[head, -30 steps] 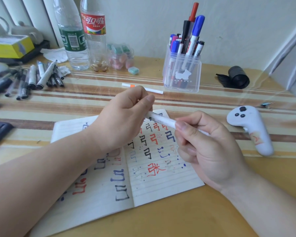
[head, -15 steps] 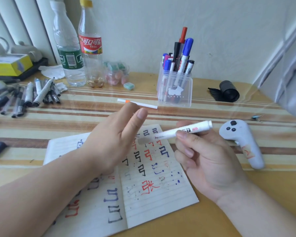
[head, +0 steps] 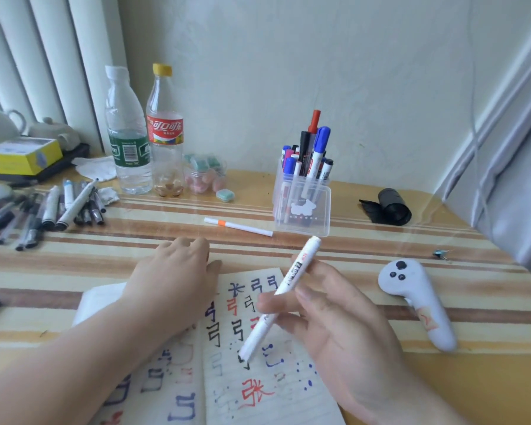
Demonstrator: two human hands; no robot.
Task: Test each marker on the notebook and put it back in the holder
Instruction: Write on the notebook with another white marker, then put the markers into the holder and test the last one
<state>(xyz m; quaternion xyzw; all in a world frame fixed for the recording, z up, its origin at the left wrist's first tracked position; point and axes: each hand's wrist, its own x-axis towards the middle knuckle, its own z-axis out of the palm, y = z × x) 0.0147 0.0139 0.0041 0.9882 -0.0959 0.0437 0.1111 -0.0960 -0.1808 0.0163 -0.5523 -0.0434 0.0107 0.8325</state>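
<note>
Here, white marker (head: 298, 268) pinched in right hand (head: 334, 326), left hand (head: 175, 280) over notebook (head: 258, 394)

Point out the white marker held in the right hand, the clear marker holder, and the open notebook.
white marker (head: 295, 271), head view, on the labelled upper barrel.
marker holder (head: 319, 216), head view, on its clear front wall.
notebook (head: 288, 406), head view, on the lower right page.

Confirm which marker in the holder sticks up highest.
The red-capped marker in the clear holder. Its cap rises above the blue-capped marker right beside it, and all the others sit lower.
</note>
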